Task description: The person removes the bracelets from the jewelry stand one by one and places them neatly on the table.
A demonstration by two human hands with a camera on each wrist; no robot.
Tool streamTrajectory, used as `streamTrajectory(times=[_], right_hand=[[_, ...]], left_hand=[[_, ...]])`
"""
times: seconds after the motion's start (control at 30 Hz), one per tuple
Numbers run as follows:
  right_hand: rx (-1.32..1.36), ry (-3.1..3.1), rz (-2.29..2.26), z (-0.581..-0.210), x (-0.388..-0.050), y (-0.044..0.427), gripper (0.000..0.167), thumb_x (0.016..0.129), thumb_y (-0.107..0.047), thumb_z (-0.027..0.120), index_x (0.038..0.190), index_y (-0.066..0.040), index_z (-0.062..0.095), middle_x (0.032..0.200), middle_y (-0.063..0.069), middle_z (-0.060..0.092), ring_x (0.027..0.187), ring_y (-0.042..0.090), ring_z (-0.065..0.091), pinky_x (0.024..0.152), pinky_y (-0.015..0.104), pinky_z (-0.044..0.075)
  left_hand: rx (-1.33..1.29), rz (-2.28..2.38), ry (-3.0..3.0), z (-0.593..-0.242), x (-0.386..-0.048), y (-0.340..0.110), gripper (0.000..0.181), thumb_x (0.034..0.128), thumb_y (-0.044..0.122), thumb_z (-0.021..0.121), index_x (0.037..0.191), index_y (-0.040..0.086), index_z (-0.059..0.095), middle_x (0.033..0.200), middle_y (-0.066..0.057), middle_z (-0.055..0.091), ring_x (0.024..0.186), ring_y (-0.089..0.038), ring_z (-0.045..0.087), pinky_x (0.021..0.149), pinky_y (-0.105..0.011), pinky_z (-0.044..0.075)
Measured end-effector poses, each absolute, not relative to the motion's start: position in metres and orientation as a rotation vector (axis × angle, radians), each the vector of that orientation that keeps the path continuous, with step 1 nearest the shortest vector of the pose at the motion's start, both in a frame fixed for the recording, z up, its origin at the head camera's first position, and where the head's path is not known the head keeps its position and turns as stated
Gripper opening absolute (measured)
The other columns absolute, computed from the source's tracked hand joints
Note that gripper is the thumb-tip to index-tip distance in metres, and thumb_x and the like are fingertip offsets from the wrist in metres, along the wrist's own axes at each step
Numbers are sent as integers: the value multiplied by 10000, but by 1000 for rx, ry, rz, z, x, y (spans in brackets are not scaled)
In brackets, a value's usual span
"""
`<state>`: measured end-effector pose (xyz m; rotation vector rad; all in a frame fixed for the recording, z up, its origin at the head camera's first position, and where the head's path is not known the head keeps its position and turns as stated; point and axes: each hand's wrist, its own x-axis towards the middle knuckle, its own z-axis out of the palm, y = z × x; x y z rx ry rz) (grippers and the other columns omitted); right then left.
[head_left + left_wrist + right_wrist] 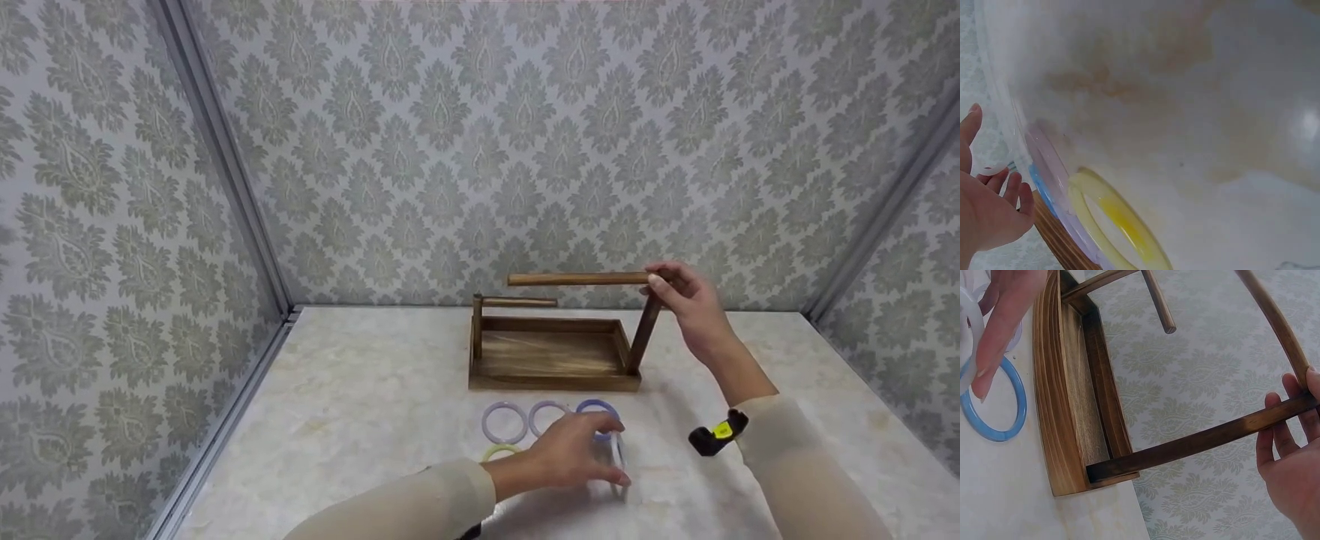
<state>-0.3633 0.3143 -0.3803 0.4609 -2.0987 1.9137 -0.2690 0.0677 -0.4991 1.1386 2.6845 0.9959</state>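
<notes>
My left hand (pixel 574 451) pinches a whitish bangle (pixel 618 461) between thumb and fingers, on edge over the table. My right hand (pixel 690 307) grips the top of the right post (pixel 645 330) of a wooden bangle stand, where a long round bar (pixel 577 279) juts left. That post leans outward from the stand's tray base (pixel 555 382). A shorter, lower bar (pixel 520 301) extends from the left post (pixel 477 330). Both bars are bare. In the right wrist view, fingers wrap the dark post (pixel 1202 436), its foot at the tray's corner.
In front of the tray lie a pale lilac bangle (pixel 484 423), a purple bangle (pixel 548 404) and a blue bangle (pixel 598 403). A yellow bangle (pixel 501 449) is partly behind the left wrist. Patterned walls (pixel 480 150) enclose the marbled table (pixel 360 420).
</notes>
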Motion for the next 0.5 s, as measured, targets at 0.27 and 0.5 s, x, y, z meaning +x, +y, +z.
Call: streamTrajectory(times=[0.27,0.5], right_hand=[[488,-2076,1940,-382,-364,314,418,1060,-257,669,1359,29,608,1166,68,668,1061,254,672,906,312,553],[497,-2083,1907,-382,-364,313,405,1066,-267,661,1352,15,616,1162,70,663,1057,248,664,895,305,553]], left_hand=[[1162,968,2691,-496,-269,61,653,746,485,965,1265,173,720,1223,101,731,1138,-29,651,997,-198,486],[1240,843,2740,-497,-271,57,656,760,460,962,1294,171,715,1256,114,719,1179,-51,641,1027,-195,468]])
